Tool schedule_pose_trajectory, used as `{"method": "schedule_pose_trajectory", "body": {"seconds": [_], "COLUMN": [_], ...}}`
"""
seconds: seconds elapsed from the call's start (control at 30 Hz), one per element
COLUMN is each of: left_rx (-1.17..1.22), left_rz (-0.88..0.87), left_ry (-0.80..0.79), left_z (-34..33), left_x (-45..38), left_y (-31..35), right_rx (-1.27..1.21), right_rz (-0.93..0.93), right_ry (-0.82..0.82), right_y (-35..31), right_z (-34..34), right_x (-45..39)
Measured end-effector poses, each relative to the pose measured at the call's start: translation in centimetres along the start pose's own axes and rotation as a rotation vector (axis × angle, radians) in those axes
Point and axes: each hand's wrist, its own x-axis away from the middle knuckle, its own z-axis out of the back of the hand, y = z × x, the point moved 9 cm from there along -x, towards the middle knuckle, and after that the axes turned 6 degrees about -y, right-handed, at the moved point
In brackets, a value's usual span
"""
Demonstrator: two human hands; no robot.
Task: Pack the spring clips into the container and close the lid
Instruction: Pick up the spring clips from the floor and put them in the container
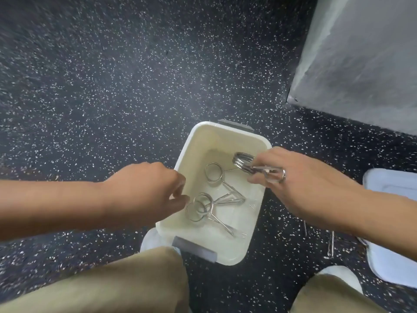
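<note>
A white open container [200, 136] with grey latches sits on the speckled floor between my knees. Three metal spring clips lie inside it: one [214, 172] near the middle and two overlapping ones [199, 207] at the front left. My right hand [291, 177] hovers over the container's right rim, shut on another spring clip [242, 162] whose coil points into the box. My left hand [146, 190] rests at the left rim, fingers curled and holding nothing. The pale lid [392, 233] lies on the floor at the right.
More thin metal clips [331, 245] lie on the floor right of the container, partly hidden by my right forearm. A grey wall or panel [361, 59] rises at the upper right. My knees in khaki trousers [112, 283] fill the bottom.
</note>
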Motion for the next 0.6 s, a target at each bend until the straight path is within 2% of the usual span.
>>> {"method": "schedule_pose_trajectory", "body": {"seconds": [0.1, 0.2, 0.3, 0.4, 0.6], "left_rx": [0.074, 0.135, 0.146, 0.145, 0.178], "left_rz": [-0.002, -0.017, -0.029, -0.048, -0.054], "left_ry": [0.062, 0.084, 0.104, 0.108, 0.082], "left_z": [-0.8, -1.6, -2.0, -2.5, -4.0], "left_x": [-0.6, -1.2, -1.5, -1.9, -2.2], "left_y": [0.2, 0.8, 1.4, 1.9, 2.3], "right_rx": [0.353, 0.471, 0.644, 0.792, 0.808], "right_rz": [0.281, 0.403, 0.488, 0.494, 0.534], "right_ry": [-0.211, -0.355, -0.393, -0.446, -0.540], "right_y": [-1.8, -1.8, -1.4, 0.2, 1.8], "right_z": [-2.6, -4.0, -6.1, -9.2, -14.8], "right_x": [-2.2, -4.3, -6.7, -9.0, -10.7]}}
